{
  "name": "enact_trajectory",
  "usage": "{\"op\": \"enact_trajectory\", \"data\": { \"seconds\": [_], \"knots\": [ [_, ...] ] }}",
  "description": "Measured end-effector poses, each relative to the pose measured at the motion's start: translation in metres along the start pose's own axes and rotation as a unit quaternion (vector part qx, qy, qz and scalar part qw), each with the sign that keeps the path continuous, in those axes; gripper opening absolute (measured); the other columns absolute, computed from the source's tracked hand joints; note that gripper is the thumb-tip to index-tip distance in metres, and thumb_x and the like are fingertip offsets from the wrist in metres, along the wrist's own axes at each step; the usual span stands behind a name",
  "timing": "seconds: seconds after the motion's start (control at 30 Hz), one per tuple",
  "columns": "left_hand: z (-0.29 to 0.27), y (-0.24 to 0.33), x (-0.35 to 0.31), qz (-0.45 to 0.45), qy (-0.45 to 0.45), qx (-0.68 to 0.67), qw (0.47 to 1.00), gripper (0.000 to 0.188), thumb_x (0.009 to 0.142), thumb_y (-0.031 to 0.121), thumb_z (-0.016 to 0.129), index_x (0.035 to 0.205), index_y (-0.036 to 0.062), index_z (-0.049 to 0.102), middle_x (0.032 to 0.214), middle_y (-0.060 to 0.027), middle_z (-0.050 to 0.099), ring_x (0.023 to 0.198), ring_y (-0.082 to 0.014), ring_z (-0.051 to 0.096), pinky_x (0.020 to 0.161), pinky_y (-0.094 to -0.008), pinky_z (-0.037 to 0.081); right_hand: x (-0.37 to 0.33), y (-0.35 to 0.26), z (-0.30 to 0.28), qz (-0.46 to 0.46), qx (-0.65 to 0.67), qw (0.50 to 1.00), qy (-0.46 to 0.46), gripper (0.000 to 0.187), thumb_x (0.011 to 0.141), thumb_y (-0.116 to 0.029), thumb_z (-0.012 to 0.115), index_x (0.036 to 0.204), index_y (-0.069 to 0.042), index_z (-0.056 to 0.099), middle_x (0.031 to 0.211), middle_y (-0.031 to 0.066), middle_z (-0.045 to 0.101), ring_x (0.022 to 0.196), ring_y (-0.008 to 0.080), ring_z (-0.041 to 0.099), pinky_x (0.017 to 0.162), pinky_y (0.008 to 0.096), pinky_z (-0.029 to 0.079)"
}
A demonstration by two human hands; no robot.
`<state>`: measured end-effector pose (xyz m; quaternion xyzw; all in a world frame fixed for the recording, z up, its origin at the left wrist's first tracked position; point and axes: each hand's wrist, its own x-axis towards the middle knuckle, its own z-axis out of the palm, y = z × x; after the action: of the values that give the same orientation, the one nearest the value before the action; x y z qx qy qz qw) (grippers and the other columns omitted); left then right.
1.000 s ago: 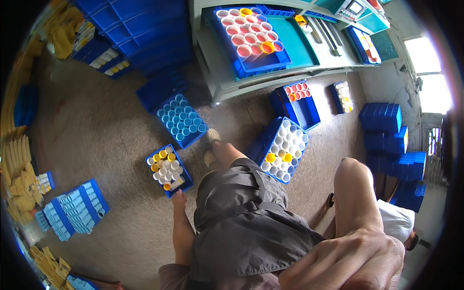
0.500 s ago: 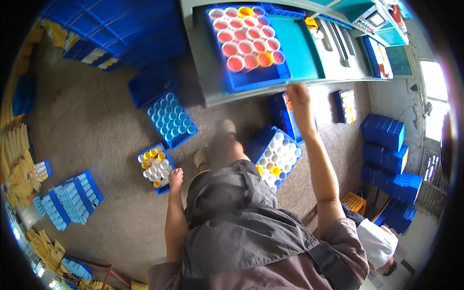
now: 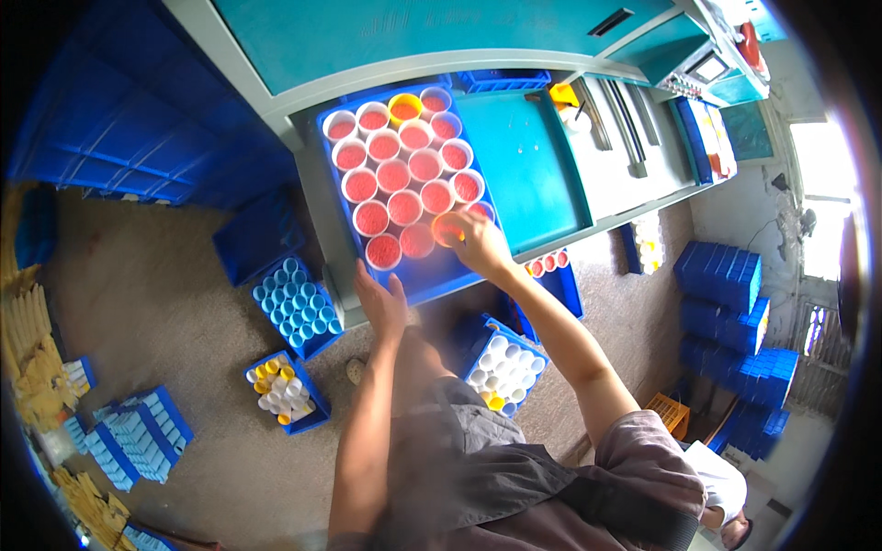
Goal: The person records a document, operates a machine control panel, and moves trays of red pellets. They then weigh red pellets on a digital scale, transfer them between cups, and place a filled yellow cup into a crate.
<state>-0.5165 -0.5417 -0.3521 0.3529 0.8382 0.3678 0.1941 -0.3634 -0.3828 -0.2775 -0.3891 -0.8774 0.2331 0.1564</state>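
Teal panel (marks illegible) beyond cups

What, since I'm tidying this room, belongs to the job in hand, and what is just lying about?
Apparently in use:
blue tray, with the left hand at its near edge
pink-filled cups in it
yellow cup, blurred, at the right hand

Apparently lying about:
blue crate of light-blue cups
orange crate
stacked blue crates
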Motion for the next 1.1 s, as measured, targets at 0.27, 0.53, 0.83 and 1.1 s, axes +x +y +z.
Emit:
{"op": "enact_trajectory", "data": {
  "seconds": [0.27,0.53,0.83,1.1],
  "knots": [
    [0.021,0.001,0.008,0.022,0.074,0.141,0.987,0.078,0.075,0.005,0.068,0.144,-0.0097,0.035,0.134,-0.0338,0.052,0.123,-0.0476,0.054,0.107,-0.0500,0.044,0.183,0.077,-0.002,0.026,-0.102,0.992,0.074,0.030,0.093,-0.011,0.058,0.123,-0.009,0.059,0.111,0.0114,0.070,0.107,0.0324,0.065,0.093,0.0465,0.046],
    [0.017,0.005,0.009,0.014,0.057,0.129,0.990,0.084,0.073,0.008,0.073,0.145,-0.0105,0.035,0.132,-0.0340,0.053,0.120,-0.0488,0.054,0.103,-0.0511,0.045,0.253,0.096,0.003,0.114,-0.189,0.956,-0.191,0.025,0.098,-0.019,0.050,0.120,-0.011,0.059,0.106,0.0101,0.075,0.095,0.0333,0.072,0.095,0.0534,0.042],
    [0.021,0.002,0.008,-0.006,0.050,0.140,0.989,0.088,0.072,0.011,0.075,0.147,-0.0083,0.033,0.133,-0.0327,0.053,0.120,-0.0482,0.054,0.103,-0.0508,0.045,0.258,0.091,0.018,-0.115,-0.141,0.983,-0.014,0.023,0.090,-0.008,0.060,0.109,-0.011,0.072,0.099,0.0099,0.073,0.099,0.0281,0.069,0.088,0.0429,0.053],
    [0.020,0.004,0.009,0.000,0.049,0.142,0.989,0.085,0.074,0.012,0.074,0.146,-0.0083,0.033,0.132,-0.0336,0.053,0.117,-0.0491,0.055,0.101,-0.0525,0.046,0.277,0.084,0.048,-0.022,-0.178,0.968,-0.175,0.034,0.087,-0.001,0.058,0.116,-0.011,0.073,0.120,0.0140,0.070,0.103,0.0327,0.070,0.086,0.0414,0.058]
  ]
}}
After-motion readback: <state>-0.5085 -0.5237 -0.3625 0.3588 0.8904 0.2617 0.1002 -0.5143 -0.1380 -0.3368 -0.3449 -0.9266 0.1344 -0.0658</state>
